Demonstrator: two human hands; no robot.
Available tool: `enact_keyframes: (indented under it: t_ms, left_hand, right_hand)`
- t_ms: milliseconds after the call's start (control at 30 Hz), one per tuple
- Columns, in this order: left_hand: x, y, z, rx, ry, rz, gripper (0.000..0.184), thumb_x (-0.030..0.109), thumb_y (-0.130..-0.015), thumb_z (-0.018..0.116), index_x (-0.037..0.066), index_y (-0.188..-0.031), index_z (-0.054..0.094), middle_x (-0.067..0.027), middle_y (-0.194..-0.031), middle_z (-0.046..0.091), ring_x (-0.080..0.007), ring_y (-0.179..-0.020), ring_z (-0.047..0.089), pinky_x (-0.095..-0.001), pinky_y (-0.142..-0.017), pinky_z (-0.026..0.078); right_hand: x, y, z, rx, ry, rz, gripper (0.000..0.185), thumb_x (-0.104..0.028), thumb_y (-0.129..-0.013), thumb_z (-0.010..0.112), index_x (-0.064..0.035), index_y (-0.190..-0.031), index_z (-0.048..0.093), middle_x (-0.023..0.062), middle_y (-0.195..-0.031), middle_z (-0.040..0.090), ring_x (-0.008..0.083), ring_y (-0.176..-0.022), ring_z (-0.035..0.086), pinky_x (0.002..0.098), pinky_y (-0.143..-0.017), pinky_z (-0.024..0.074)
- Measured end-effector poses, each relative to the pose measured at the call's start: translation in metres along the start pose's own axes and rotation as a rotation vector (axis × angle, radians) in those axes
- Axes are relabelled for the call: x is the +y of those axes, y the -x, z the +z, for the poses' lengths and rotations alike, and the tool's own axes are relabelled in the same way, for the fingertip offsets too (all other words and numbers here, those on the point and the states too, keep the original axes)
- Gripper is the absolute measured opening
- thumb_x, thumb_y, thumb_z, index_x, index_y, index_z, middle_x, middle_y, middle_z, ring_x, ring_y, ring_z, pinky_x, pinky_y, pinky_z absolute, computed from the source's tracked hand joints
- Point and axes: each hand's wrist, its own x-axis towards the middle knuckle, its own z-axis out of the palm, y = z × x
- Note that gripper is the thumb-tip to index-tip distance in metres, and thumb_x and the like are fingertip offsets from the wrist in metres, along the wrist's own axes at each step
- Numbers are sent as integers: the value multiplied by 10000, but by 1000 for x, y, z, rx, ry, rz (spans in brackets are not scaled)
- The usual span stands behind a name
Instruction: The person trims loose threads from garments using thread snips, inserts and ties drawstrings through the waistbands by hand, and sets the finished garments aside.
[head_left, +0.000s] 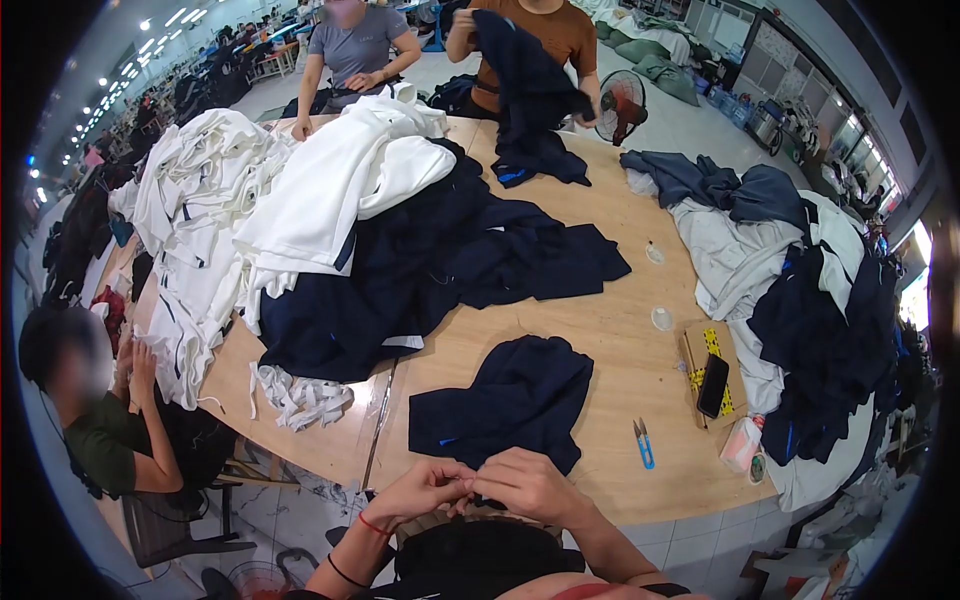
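My left hand [425, 493] and my right hand [530, 485] meet at the table's near edge, fingertips pinched together. What lies between them is too small to make out; something dark shows just below. Directly beyond my hands a folded navy garment [510, 400] lies flat, with a small blue mark near its left end. Blue-handled thread snips [645, 447] rest on the wood to the right of my right hand, apart from it.
White garments [320, 190] and navy garments [400, 270] are heaped at left and centre. White strips [300, 398] lie nearer. At right, a phone [713, 387] rests on a cardboard box [735, 405] beside mixed garments [740, 250]. Three people surround the table [620, 370]; one lifts a navy garment [525, 80].
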Motion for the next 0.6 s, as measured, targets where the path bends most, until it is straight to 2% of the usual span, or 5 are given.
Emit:
enact_keyframes:
  t_ms: [133,233,300,500,600]
  left_hand:
    - [-3,0,-6,44,-148,157,243,115,-1045,764,-11,-1253,756,8,-870,710,-59,-709,636,-216,-625,480]
    - [23,-2,5,186,-465,281,186,77,-974,835,-14,-1132,799,-3,-876,704,-48,-731,632,-238,-607,474]
    - [23,-9,13,332,-660,389,136,44,-898,870,6,-1021,824,-38,-876,714,-87,-688,648,-267,-600,500]
    - [19,-19,30,633,-808,844,275,-24,-749,855,38,-1016,837,-79,-859,716,-209,-695,680,-309,-632,549]
    - [1,-22,42,845,-896,1002,286,-31,-754,858,54,-1027,847,-71,-859,720,-194,-720,686,-308,-638,553]
  right_hand:
    - [-4,9,27,171,-241,273,213,72,-863,783,2,-1064,770,123,-1051,745,298,-899,752,367,-786,627]
    - [-9,6,32,237,-290,428,175,73,-944,747,-18,-1091,776,128,-1031,726,285,-855,749,376,-745,621]
    - [-8,8,37,263,-221,447,172,73,-945,748,-14,-1091,774,126,-1034,729,273,-847,750,366,-728,615]
    - [-11,5,44,429,-20,386,170,83,-945,739,3,-1094,761,140,-1019,729,270,-834,757,351,-711,628]
    - [-18,-1,43,505,-9,371,179,106,-932,739,4,-1076,769,146,-1003,747,256,-827,761,339,-706,628]
